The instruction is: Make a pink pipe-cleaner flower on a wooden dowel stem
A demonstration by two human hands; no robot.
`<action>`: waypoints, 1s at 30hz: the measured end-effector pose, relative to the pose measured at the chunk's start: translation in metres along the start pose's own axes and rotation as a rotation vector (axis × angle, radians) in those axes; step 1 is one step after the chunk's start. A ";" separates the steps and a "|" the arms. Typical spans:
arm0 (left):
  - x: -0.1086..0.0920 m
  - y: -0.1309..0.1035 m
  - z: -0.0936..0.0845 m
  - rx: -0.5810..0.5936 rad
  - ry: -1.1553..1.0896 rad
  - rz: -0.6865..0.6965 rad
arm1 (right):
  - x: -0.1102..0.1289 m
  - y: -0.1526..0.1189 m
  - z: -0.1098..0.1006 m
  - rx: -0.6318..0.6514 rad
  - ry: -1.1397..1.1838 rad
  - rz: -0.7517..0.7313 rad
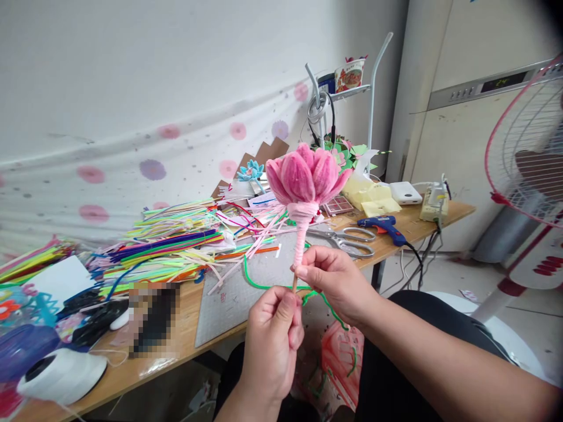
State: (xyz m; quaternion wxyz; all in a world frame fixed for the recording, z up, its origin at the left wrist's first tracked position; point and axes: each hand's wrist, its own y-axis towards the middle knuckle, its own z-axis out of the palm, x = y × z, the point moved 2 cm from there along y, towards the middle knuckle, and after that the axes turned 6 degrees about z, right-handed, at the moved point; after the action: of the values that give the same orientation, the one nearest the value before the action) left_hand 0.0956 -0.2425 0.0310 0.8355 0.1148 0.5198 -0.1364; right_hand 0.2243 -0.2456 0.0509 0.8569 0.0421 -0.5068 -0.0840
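Note:
A pink pipe-cleaner flower (303, 179) stands upright in front of me, its stick wrapped in pale pink pipe cleaner (299, 240) below the petals. My left hand (273, 337) is closed round the bare lower end of the wooden stick (295, 282). Just above it, my right hand (336, 281) pinches the stem where the pink wrapping ends. A green pipe cleaner (255, 284) curves behind the stick and reappears below my right hand. Whether my fingers touch that green strand, I cannot tell.
On the wooden table (187, 319) lie a grey cutting mat (229, 313), scissors (347, 239), a blue glue gun (385, 225) and bundles of pipe cleaners (167, 246). A white thread cone (65, 375) sits front left. A fan (528, 158) stands right; a reddish plastic bag (341, 351) is below.

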 end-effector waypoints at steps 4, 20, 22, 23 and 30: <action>-0.001 -0.002 0.005 0.179 -0.343 -0.258 | 0.000 -0.002 -0.002 0.049 0.003 -0.008; 0.014 -0.001 0.000 0.297 -0.375 -0.339 | -0.003 -0.001 0.002 0.142 0.141 0.257; 0.013 0.000 -0.002 0.146 -0.134 -0.159 | -0.003 0.002 -0.001 0.087 0.134 0.222; 0.012 0.001 -0.004 0.077 0.005 -0.038 | -0.003 0.002 -0.002 0.058 0.121 0.199; 0.011 0.001 -0.008 -0.008 0.170 0.051 | -0.002 0.003 0.000 -0.026 0.070 0.136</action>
State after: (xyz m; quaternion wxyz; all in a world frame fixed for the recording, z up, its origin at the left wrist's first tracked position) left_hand 0.0943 -0.2406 0.0174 0.7920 0.1356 0.5864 -0.1028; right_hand 0.2232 -0.2418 0.0497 0.8782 -0.0005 -0.4772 -0.0306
